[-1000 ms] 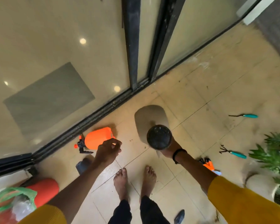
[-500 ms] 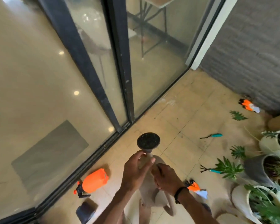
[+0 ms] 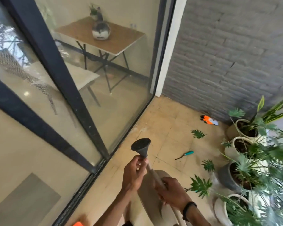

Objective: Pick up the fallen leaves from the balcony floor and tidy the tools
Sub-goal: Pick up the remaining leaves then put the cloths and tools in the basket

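Observation:
I hold a beige watering can (image 3: 151,185) in front of me, its spout pointing up and away. My left hand (image 3: 132,175) pinches the spout just under the dark grey rose head (image 3: 140,145). My right hand (image 3: 171,193) grips the spout lower down, near the can's body. Green fallen leaves lie on the tiled floor: one (image 3: 198,133) far ahead, one (image 3: 208,165) by the grey pot, one (image 3: 200,185) close to my right hand. A teal-handled tool (image 3: 185,154) lies on the tiles. An orange glove (image 3: 208,119) lies by the brick wall.
Glass sliding doors with dark frames (image 3: 59,75) run along the left. A grey brick wall (image 3: 227,54) closes the far end. Several potted plants (image 3: 248,160) line the right side. An orange object (image 3: 78,223) shows at the bottom edge.
The view has lifted from the floor near my feet toward the far corner. My left hand came up from my side and now pinches the spout below the rose head.

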A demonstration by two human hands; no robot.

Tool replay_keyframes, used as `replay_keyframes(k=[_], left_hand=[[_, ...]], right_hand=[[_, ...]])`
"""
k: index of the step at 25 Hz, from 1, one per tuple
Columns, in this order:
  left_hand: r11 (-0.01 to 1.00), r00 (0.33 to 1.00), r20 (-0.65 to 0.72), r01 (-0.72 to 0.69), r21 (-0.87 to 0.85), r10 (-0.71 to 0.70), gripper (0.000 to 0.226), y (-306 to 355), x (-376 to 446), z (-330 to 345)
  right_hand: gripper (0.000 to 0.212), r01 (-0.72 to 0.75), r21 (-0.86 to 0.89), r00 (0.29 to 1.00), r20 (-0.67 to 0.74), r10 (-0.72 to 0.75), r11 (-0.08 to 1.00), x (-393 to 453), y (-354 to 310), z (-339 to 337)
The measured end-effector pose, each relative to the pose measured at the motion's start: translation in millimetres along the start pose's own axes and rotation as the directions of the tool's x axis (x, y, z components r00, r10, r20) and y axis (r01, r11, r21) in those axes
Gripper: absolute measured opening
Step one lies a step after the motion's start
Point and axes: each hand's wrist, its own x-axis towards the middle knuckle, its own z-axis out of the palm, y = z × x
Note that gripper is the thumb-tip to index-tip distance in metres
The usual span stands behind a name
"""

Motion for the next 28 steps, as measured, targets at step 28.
replay_keyframes(k=[28], left_hand=[[0.803, 0.690, 0.461, 0.589, 0.092, -0.559, 0.040, 121, 373, 194]], right_hand=[[0.021, 0.083, -0.347, 0.966, -0.202, -0.161, 0.934, 225, -103, -369]])
